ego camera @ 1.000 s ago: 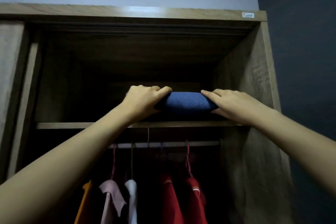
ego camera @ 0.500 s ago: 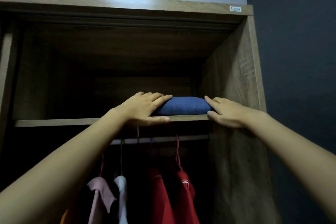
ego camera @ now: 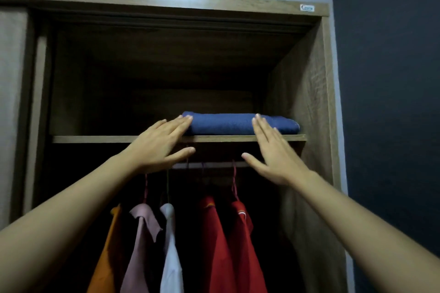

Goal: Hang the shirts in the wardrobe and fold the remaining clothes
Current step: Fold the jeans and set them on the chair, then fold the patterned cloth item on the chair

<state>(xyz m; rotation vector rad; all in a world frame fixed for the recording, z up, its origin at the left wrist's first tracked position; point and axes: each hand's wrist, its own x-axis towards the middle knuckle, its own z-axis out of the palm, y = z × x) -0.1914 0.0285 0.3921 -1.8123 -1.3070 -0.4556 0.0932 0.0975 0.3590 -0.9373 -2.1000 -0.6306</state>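
1. Lying folded on the wardrobe's upper shelf (ego camera: 95,139), toward its right end, is a blue garment (ego camera: 223,123).
2. Left hand (ego camera: 157,147), at its 8 o'clock, is flat and spread, fingertips seemingly brushing the cloth.
3. Right hand (ego camera: 273,154), at 5 o'clock, is likewise splayed, gripping nothing.
4. Shirts (ego camera: 214,233) hang below at 6 o'clock.

One small white brand sticker (ego camera: 307,7) on the wardrobe's top front rail (ego camera: 166,0), far right end, near the corner. Blue cursive logo on it, starts with what looks like a "C"; the rest is too blurred to read. No other text, numbers or signs readable anywhere, including on the hanging shirts.
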